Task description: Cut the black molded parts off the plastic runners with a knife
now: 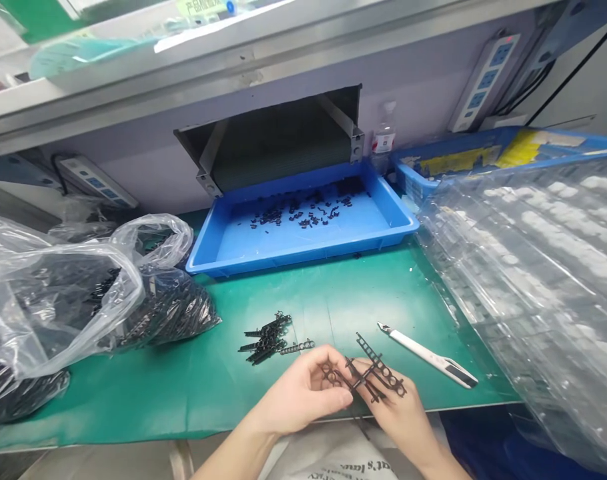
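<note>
One black plastic frame (pixel 365 382) is grasped by the left hand (pixel 303 392) and the right hand (pixel 402 408) over the near edge of the green table (pixel 363 288). Beyond, a white tool (pixel 423 351) is laid at right and black parts (pixel 268 339) are piled at left. Small pieces (pixel 311 219) are scattered in a blue tray (pixel 303 255) behind.

Desk (pixel 143 393) surface plain green; at near centre, a black part (pixel 363 381) with ladder and ring pattern; left of it, a black pile of parts (pixel 267 341); right of it, a hand tool (pixel 422 349), white with a dark inlay (pixel 461 373). Far tray (pixel 303 253) plain blue, speckled with black bits (pixel 313 217); left bags (pixel 78 250) colourless and transparent, black contents (pixel 181 310) showing; right packaging (pixel 483 267) transparent, with rows of white patches (pixel 553 233). Far wall (pixel 143 160) pale lilac, power strips (pixel 99 182) white with blue sockets (pixel 486 80), far-right bin (pixel 418 185) blue with yellow patches (pixel 518 148).
</note>
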A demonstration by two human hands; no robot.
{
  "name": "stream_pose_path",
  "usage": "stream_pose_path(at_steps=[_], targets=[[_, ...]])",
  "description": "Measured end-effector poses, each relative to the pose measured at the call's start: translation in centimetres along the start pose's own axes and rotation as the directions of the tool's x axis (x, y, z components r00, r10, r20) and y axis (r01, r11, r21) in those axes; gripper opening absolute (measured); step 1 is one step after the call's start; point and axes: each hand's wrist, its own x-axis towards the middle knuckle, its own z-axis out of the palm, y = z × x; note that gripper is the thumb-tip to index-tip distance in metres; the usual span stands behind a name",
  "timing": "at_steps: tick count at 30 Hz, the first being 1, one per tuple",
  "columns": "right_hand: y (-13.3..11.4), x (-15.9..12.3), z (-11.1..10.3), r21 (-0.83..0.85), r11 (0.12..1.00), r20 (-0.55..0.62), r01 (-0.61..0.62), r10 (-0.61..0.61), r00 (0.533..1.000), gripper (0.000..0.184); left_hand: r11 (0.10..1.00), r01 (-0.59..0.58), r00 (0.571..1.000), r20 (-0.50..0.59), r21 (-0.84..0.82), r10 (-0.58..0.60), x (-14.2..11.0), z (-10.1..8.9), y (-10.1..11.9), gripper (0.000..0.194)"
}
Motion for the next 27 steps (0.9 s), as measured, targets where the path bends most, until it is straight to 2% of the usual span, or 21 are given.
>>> stream_pose_path(at_steps=[4, 6, 8, 12, 14, 17, 19, 21, 24, 26, 27], targets=[[-0.2, -0.4, 0.5, -0.008, 1.0, -0.183, -0.018, 0.016, 0.983, 0.024, 0.946, -0.042, 0.988, -0.153, -0.32, -0.008, 0.6, 0.4, -2.4, 0.034], [-0.2, -0.6, 0.5, 0.001, 0.999, -0.227, -0.053, 0.052, 0.973, 0.023, 0.922, -0.078, 0.977, -0.215, -0.38, -0.006, 1.0, 0.5, -3.2, 0.035], [-0.3, -0.6, 0.5, -0.011, 0.998, -0.24, -0.062, 0.057, 0.969, 0.022, 0.922, -0.087, 0.97, -0.244, -0.376, -0.007, 1.3, 0.6, -3.6, 0.037], [-0.2, -0.5, 0.6, -0.122, 0.992, -0.229, 0.031, -0.059, 0.972, 0.026, 0.931, -0.071, 0.98, -0.198, -0.357, -0.001, 1.4, 1.0, -3.4, 0.039], [0.1, -0.5, 0.6, -0.172, 0.984, -0.242, 0.038, -0.08, 0.967, 0.027, 0.948, -0.133, 0.967, -0.246, -0.288, 0.061, 1.3, 1.2, -3.3, 0.033], [0.3, -0.3, 0.3, -0.173, 0.985, -0.274, -0.011, -0.037, 0.961, 0.023, 0.957, -0.234, 0.922, -0.351, -0.172, 0.162, 1.1, 1.2, -2.7, 0.024], [0.2, 0.0, -0.1, -0.139, 0.99, -0.23, -0.001, -0.031, 0.973, 0.022, 0.953, -0.241, 0.912, -0.378, -0.184, 0.158, 1.1, 0.6, -2.0, 0.025], [-0.2, 0.4, -0.5, -0.083, 0.995, -0.112, 0.058, -0.067, 0.991, 0.027, 0.964, -0.174, 0.935, -0.342, -0.201, 0.097, 1.2, -0.3, -0.9, 0.029], [-0.7, 0.6, -0.8, 0.007, 0.991, 0.091, 0.13, -0.13, 0.987, 0.036, 0.993, 0.036, 0.989, -0.136, -0.11, -0.051, 1.3, -1.4, 0.3, 0.037], [-0.7, 0.4, -0.8, 0.025, 0.99, 0.161, 0.139, -0.142, 0.977, 0.037, 0.992, 0.122, 0.992, -0.028, -0.029, -0.123, 1.5, -1.8, 0.6, 0.044], [-0.7, 0.3, -0.7, 0.019, 0.99, 0.168, 0.138, -0.139, 0.976, 0.037, 0.991, 0.135, 0.991, -0.012, -0.008, -0.135, 1.6, -1.9, 0.5, 0.047]])
